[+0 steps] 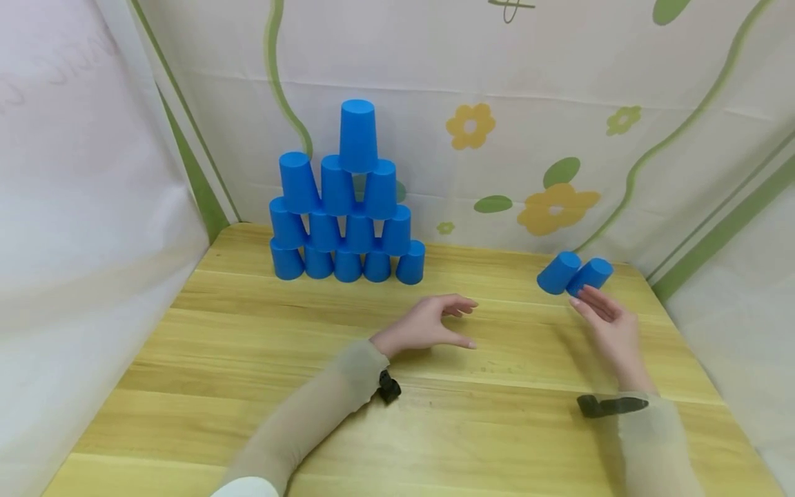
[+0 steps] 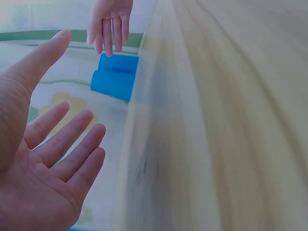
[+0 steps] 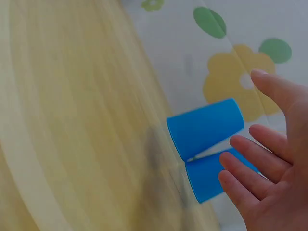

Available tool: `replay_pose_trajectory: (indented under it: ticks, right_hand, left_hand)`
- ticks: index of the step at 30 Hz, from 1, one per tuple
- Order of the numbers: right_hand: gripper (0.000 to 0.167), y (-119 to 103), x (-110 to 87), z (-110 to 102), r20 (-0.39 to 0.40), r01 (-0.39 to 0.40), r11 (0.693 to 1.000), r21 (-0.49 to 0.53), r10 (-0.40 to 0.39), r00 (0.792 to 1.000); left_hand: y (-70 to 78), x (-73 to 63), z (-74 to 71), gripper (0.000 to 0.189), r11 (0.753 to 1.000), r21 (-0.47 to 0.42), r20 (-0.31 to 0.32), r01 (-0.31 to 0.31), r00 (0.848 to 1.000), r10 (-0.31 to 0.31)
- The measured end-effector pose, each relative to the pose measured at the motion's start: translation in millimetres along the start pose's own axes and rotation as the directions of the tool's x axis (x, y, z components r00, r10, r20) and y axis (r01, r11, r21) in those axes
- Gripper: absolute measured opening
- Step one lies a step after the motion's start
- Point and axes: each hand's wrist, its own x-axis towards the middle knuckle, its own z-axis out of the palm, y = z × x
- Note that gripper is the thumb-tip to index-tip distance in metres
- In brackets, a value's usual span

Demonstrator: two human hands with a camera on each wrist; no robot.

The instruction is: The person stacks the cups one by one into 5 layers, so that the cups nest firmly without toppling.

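Two blue cups stand upside down side by side at the table's right: a left cup (image 1: 559, 273) and a right cup (image 1: 594, 271). My right hand (image 1: 613, 338) is just in front of the right cup, its fingers loosely extended and overlapping that cup in view. Whether the fingertips touch it, I cannot tell. Over the middle of the table hovers my left hand (image 1: 428, 323), thumb and fingers spread apart, holding nothing. Behind it to the left rises a stack of upside-down blue cups (image 1: 359, 231) in rows. A single top cup (image 1: 358, 138) sits across the right two of the three-cup row.
The wooden table (image 1: 472, 421) has a patterned white cloth (image 1: 422, 48) hanging behind it, with more cloth at both sides. A dark strap with a small black device (image 1: 388, 388) is on the left wrist; a similar black device (image 1: 593, 406) is on the right.
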Motion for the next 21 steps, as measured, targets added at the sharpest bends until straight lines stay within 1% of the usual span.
replay_pose_trajectory:
  ticks: [3, 5, 8, 11, 13, 16, 19, 21]
  right_hand:
    - [0.065, 4, 0.9, -12, -0.043, -0.057, 0.998, -0.009, 0.056, 0.997]
    - [0.066, 6, 2.8, -19, -0.082, -0.099, 0.995, 0.017, 0.100, 0.992]
    - [0.067, 10, 6.7, -29, -0.132, -0.156, 0.983, 0.099, 0.169, 0.977]
    - [0.068, 12, 11.8, -36, -0.167, -0.198, 0.962, 0.189, 0.231, 0.959]
    - [0.071, 13, 15.7, -40, -0.178, -0.221, 0.949, 0.224, 0.263, 0.948]
    - [0.076, 16, 23.6, -42, -0.183, -0.240, 0.940, 0.244, 0.287, 0.940]
    - [0.081, 18, 31.8, -44, -0.167, -0.253, 0.935, 0.248, 0.298, 0.940]
    - [0.085, 20, 37.5, -43, -0.149, -0.261, 0.934, 0.245, 0.302, 0.941]
  left_hand:
    - [-0.7, 11.1, 11.6, 0.075, 1.000, -0.021, -0.006, 0.013, 1.000, -0.013]
    - [-1.4, 17.6, 18.1, 0.076, 0.999, -0.031, -0.016, 0.027, 0.999, -0.028]
    - [-2.6, 27.0, 25.4, 0.075, 0.998, -0.036, -0.034, 0.053, 0.998, -0.055]
    - [-4.0, 37.0, 30.3, 0.075, 0.996, -0.046, -0.062, 0.072, 0.995, -0.075]
    - [-4.6, 43.7, 32.8, 0.073, 0.995, -0.055, -0.085, 0.086, 0.992, -0.090]
    - [-5.9, 53.9, 36.8, 0.071, 0.992, -0.065, -0.120, 0.105, 0.986, -0.112]
    - [-5.5, 64.8, 40.8, 0.070, 0.991, -0.057, -0.146, 0.119, 0.981, -0.126]
    - [-4.2, 73.0, 42.6, 0.070, 0.992, -0.057, -0.162, 0.114, 0.979, -0.122]
